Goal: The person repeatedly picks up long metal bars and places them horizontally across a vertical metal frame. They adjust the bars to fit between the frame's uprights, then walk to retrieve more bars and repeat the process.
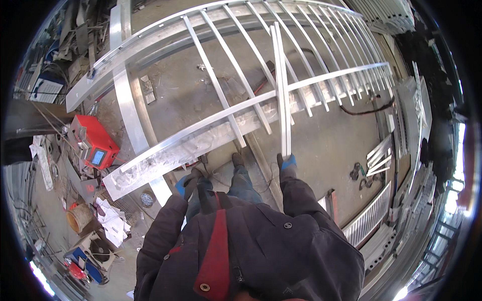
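My right hand [287, 164], blue glove, has its grip closed round the near end of a long, pale, square aluminium bar [281, 85] lying across the railing frame [211, 123]. Left hand [185, 184] hangs by my side; can't tell its grip.

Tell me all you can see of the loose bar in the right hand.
The bar is a long, straight, silvery metal strip, apparently aluminium. The gloved right hand grips its near end; the rest runs away from the person, lying across the fence frame and its rails, roughly parallel to the fixed pickets.
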A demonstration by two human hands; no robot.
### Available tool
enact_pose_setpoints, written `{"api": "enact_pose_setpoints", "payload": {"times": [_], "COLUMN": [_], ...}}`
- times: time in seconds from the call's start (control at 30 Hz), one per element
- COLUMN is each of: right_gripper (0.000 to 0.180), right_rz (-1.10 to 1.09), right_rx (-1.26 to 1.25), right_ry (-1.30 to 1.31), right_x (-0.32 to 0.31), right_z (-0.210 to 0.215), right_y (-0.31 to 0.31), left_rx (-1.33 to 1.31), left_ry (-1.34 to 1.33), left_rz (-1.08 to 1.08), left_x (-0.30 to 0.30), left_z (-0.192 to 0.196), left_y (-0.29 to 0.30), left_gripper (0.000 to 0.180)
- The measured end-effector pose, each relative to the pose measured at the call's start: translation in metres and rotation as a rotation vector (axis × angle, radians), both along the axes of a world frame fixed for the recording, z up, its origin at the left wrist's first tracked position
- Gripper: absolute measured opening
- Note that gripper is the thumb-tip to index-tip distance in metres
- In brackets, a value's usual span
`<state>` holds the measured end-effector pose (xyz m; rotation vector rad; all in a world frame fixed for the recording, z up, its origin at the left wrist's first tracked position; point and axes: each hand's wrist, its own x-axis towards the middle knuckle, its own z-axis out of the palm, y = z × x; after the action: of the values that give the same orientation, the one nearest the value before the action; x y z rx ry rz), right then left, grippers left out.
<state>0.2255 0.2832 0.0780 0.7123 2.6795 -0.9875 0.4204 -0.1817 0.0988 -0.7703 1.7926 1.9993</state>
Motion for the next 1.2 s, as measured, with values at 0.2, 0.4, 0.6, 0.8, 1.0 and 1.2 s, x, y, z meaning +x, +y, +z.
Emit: {"api": "enact_pose_setpoints", "payload": {"times": [0.2,0.4,0.6,0.8,1.0,1.2], "right_gripper": [0.065,0.051,0.047,0.033,0.073,0.053], "right_rz": [-0.064,-0.154,0.36,0.535,0.402,0.351], "right_rx": [-0.037,-0.24,-0.005,0.048,-0.364,-0.456], "right_ry": [0.094,0.085,0.026,-0.382,-0.468,-0.404], "right_x": [0.006,0.057,0.228,0.338,0.299,0.29], "right_z": [0.008,0.053,0.058,0.083,0.088,0.071], "right_y": [-0.014,0.031,0.1,0.186,0.094,-0.001], "left_rx": [-0.051,-0.14,0.688,1.048,0.98,0.779], "left_ry": [-0.128,0.06,-0.071,-0.059,-0.469,-0.521], "left_rz": [-0.025,-0.097,0.38,0.525,0.466,0.448], "left_x": [0.002,-0.023,-0.137,-0.153,-0.101,-0.107], "left_z": [-0.003,0.035,0.033,-0.019,-0.076,-0.066], "left_y": [-0.015,0.038,0.15,0.147,0.175,0.154], "left_gripper": [0.052,0.039,0.047,0.027,0.031,0.027]}}
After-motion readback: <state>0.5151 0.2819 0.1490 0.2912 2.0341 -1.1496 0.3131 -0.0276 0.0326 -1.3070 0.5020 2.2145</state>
